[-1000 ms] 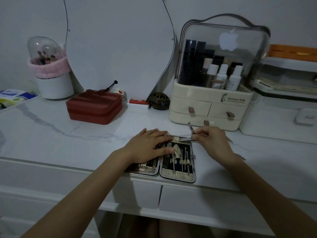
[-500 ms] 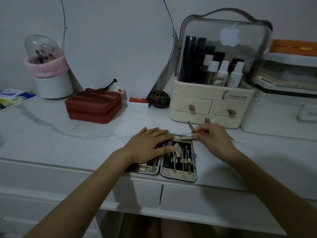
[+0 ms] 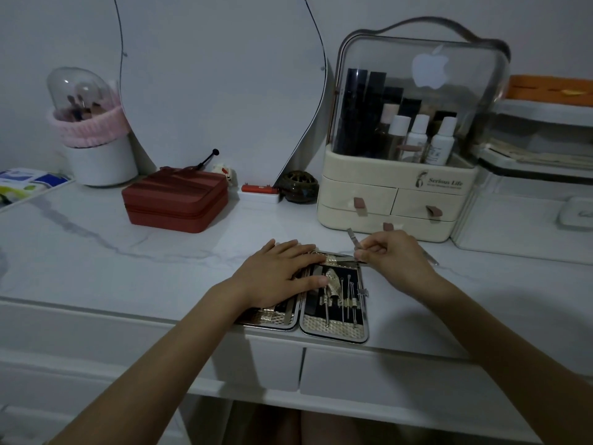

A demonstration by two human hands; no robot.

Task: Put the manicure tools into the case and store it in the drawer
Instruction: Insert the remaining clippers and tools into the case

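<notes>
Fingers (image 3: 369,248) of the right hand (image 3: 398,264) pinch a slim silver metal manicure tool (image 3: 353,239), its free end pointing toward 11 o'clock above the top right corner of the open, metal-framed manicure case with a woven gold trim and black lining (image 3: 333,329). From that pinch the empty loops lie toward 7 o'clock, so the tool's long axis must swing nearly to the 12–6 line to match the other implements; the right hand is clearly the nearer one. Left hand (image 3: 279,277) lies flat with fingers spread across the case's left half, steadying it. Case sits at the near edge of the white marble-look desk (image 3: 96,252), above closed white drawer fronts (image 3: 369,374). Another thin tool (image 3: 430,258) lies at 3 o'clock of the right hand. Room is dim.
</notes>
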